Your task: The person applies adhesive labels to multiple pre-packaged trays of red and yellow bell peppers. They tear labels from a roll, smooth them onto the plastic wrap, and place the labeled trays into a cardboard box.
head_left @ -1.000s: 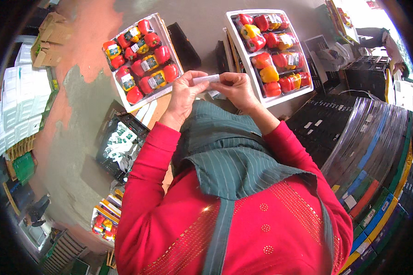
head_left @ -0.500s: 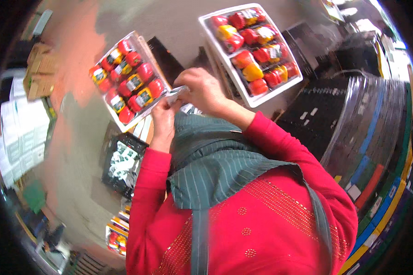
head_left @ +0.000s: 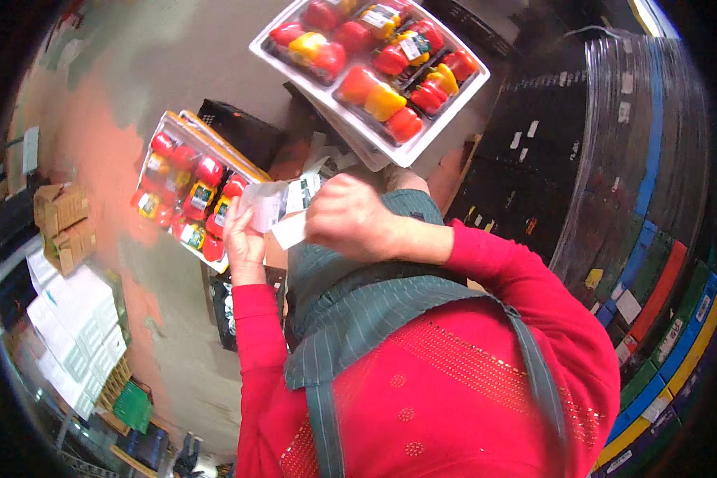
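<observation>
My left hand (head_left: 244, 235) grips a translucent white label sheet (head_left: 269, 203) at the front edge of the left white tray (head_left: 215, 267) of wrapped red and yellow peppers (head_left: 210, 170). To its right, my right hand (head_left: 344, 217) is curled closed on a white paper piece (head_left: 289, 233), its fingertips mostly hidden. Green-and-white printed labels (head_left: 303, 191) show just behind the papers. A second white polystyrene tray (head_left: 478, 76) of similar pepper packs stands higher up, right of centre, on stacked boxes.
A black crate (head_left: 239, 131) stands behind the left tray. Tall film-wrapped dark crates (head_left: 621, 135) line the right side. Cardboard boxes (head_left: 64, 227), white stacked boxes (head_left: 72, 342) and a green crate (head_left: 133, 406) stand on the left. Another black crate (head_left: 219, 319) is partly hidden below my left hand.
My hands have parted from the narrow strip they held together; the paper now spreads between them, and my right hand has pulled back. The view has shifted, bringing the right tray higher in it.
</observation>
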A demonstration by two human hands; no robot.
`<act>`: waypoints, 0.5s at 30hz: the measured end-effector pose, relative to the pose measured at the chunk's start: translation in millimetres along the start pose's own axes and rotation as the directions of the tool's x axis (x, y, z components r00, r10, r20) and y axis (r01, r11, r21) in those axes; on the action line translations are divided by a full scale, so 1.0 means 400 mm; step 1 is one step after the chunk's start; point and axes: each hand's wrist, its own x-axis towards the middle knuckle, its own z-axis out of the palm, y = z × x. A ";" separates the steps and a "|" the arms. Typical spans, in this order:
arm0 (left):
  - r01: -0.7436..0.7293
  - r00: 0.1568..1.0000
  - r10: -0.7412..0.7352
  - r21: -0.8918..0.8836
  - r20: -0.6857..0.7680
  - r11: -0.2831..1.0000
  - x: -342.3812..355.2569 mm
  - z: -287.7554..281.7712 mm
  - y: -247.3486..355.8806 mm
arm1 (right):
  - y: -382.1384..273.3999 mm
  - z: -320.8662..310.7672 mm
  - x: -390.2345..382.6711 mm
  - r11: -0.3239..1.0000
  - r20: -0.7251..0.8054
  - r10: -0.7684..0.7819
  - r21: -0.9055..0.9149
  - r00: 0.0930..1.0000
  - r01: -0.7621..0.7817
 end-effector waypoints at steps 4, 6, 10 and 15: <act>-0.069 0.991 0.072 -0.030 0.115 0.997 0.032 -0.001 0.013 | 0.183 -0.220 -0.141 0.686 -0.014 0.670 0.393 0.743 -0.612; -0.018 0.989 0.018 0.001 0.144 1.000 0.046 0.007 0.022 | 0.325 -0.322 -0.222 0.343 0.038 0.853 0.711 0.521 -0.614; 0.122 0.991 -0.124 0.044 0.043 0.992 0.065 0.061 0.028 | 0.543 -0.467 -0.382 0.250 0.016 0.930 0.704 0.366 -0.665; 0.166 0.965 -0.212 0.272 0.152 0.948 0.083 0.152 0.008 | 0.751 -0.533 -0.489 0.191 0.058 0.946 0.693 0.319 -0.695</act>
